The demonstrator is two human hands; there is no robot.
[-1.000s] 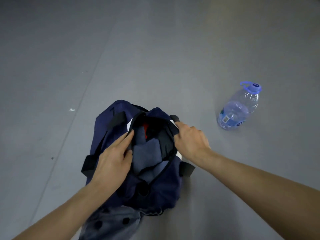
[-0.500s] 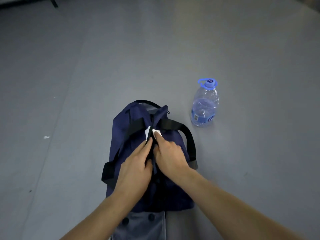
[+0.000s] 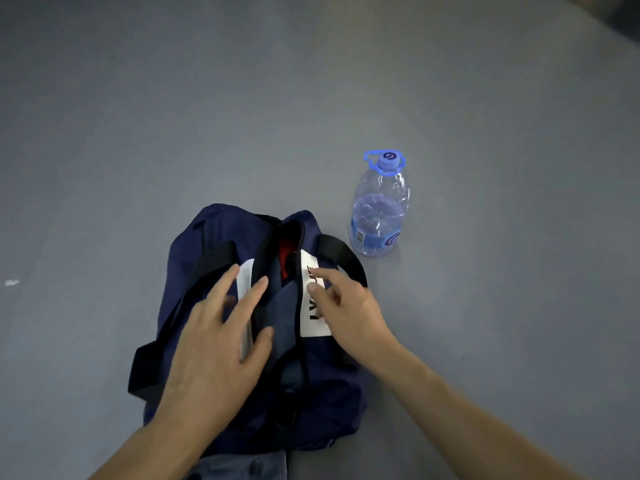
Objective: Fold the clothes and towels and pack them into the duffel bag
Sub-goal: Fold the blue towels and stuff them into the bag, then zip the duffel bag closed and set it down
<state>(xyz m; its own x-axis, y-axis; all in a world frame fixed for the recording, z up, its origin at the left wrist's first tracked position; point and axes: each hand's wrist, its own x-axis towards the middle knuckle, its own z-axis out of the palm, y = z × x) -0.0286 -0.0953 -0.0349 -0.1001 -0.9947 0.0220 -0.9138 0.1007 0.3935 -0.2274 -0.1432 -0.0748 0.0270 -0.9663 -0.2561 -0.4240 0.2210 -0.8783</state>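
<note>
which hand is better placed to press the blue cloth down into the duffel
Probably the left hand: its spread fingers lie beside the opening of the duffel bag, thumb against the blue cloth. The right hand is over the white label, off the opening.

**Bag [image 3: 194, 244] mouth went from wide open to pinched together, and now it's gaping a bit again**

A second ago each hand was pulling one edge of the opening apart, and half a second ago both were pinching the edges together in the middle. Now the left grip [image 3: 214, 341] has let go and lies flat on the left side with its fingers spread. The right grip [image 3: 346, 306] has loosened over the white label [image 3: 311, 325]. The opening is back to a narrow slit showing red cloth [image 3: 285, 252] and blue cloth [image 3: 280, 306].
</note>
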